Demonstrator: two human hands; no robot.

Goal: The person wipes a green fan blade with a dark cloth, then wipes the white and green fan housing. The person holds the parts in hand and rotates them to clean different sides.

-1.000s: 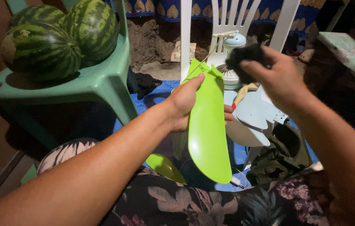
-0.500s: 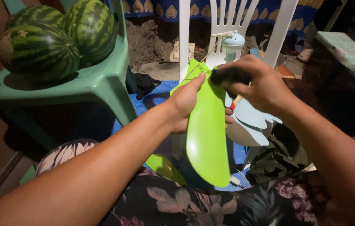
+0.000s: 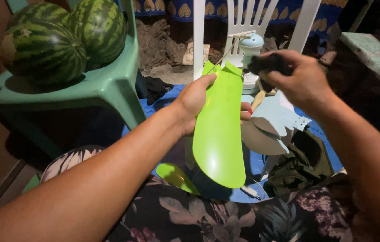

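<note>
Nearest the camera, below the lime-green fan blade (image 3: 219,130), lies the person's lap in dark floral fabric (image 3: 208,215), with a second green blade (image 3: 176,177) resting against it, just under the held blade's rounded tip.

The held blade is the reference point. Its long axis runs nearly upright in view, notched mounting end at top, broad rounded end hanging down toward the lap. The left hand (image 3: 194,101) is closed on the blade's upper part, thumb laid along its left edge and fingertips showing past the right edge. The right hand (image 3: 299,78) is apart from the blade, up and to the right of its top end, and is closed around a dark wad of cloth (image 3: 266,65). The two hands are separated; the left is the one in contact with the blade, the right is near its upper end but not touching.

Right of the blade and behind it sit pale blue fan blades (image 3: 275,121), with an olive-green bundle of fabric (image 3: 304,163) below them on blue matting (image 3: 167,105).

Farther off, left of the blade, a green plastic chair (image 3: 105,85) carries striped watermelons (image 3: 44,51). Beyond the blade's top stand a white plastic chair (image 3: 243,22) and a pale blue fan motor housing (image 3: 251,45).
</note>
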